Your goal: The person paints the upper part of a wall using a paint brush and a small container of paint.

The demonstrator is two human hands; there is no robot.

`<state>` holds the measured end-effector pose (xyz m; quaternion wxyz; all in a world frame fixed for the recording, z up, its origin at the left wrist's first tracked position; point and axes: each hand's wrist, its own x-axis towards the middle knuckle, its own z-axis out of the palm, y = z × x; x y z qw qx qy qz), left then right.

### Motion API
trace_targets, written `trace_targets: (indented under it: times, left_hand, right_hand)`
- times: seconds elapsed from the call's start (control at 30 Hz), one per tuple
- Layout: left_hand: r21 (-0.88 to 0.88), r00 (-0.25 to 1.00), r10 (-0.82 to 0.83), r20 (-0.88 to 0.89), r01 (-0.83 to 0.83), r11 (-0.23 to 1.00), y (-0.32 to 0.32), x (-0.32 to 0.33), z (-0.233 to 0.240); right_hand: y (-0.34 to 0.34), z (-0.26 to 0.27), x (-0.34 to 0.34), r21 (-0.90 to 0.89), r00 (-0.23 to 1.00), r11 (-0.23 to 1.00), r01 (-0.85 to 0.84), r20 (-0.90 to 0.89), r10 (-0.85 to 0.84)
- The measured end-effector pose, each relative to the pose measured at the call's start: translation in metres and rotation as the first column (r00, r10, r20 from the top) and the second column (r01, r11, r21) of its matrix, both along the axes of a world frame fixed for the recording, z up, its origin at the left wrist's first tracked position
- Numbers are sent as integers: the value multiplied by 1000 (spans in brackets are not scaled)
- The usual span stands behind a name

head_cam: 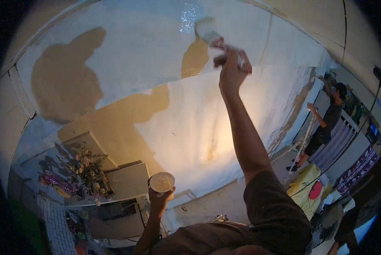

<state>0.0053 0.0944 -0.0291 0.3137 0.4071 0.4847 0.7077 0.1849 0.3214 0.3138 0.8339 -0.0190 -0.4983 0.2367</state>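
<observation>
My right hand (pixel 233 68) is raised high in front of the wall, closed around the handle of a paintbrush (pixel 209 32). Its wide bristle end is blurred and lies against or close to the upper wall (pixel 139 41), beside a wet, shiny patch. Low at the centre, my left hand (pixel 160 196) holds a round tub (pixel 162 182) of pale paint, its open top facing up. The lower wall is whitish and brightly lit, with brownish streaks. Shadows of my head, arm and the brush fall across the wall.
A person (pixel 329 121) stands on a ladder (pixel 305 137) at the right, reaching to the wall. Dried flowers (pixel 90 172) stand on a cabinet (pixel 129 178) at lower left. A yellow cover (pixel 306 188) and chairs (pixel 332 216) lie lower right.
</observation>
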Motion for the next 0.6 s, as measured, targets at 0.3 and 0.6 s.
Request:
trace_targets:
  times: [0.3,0.6]
  left_hand:
    - [27,997,61,-43,-60,998,-17,-4,17]
    - [67,996,89,-25,-87,994,-24,-3,24]
  right_hand:
    - [-63,-21,35,-184,951,974,134,300,-75]
    - [-47,114,-17,139,986,990,-9,166,-14]
